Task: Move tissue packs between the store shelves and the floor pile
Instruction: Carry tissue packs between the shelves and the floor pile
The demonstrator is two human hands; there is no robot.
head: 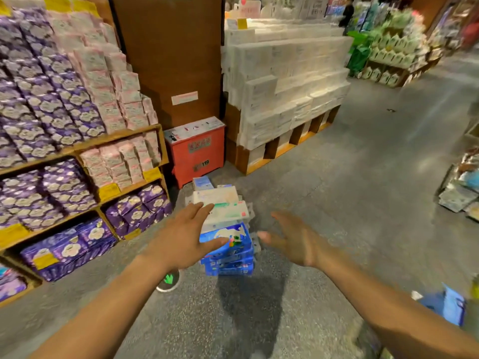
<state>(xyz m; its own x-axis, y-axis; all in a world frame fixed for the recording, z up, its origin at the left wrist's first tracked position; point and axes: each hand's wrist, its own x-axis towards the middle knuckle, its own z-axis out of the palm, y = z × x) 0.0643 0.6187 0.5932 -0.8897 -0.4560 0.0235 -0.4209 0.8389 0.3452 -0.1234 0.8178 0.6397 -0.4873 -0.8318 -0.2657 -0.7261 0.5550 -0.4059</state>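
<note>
Between left hand [181,242] and right hand [296,242], fingers [201,210] spread and empty, stands the tissue pile [232,255].

Bare left forearm [103,301] enters from 7 o'clock, reaching toward centre. Left hand [181,239] palm down, fingers straight and spread, thumb pointing to 3 o'clock. Bare right forearm [388,307] enters from 4 o'clock. Right hand [293,242] fingers straight, slightly blurred. Hands apart, both empty.

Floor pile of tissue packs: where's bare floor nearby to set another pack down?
Widest bare grey floor lies right of the blue-and-white pack pile, toward the white pallet display. Also bare on its near side. Crowded: red box behind, wooden shelf and shoe left.
</note>
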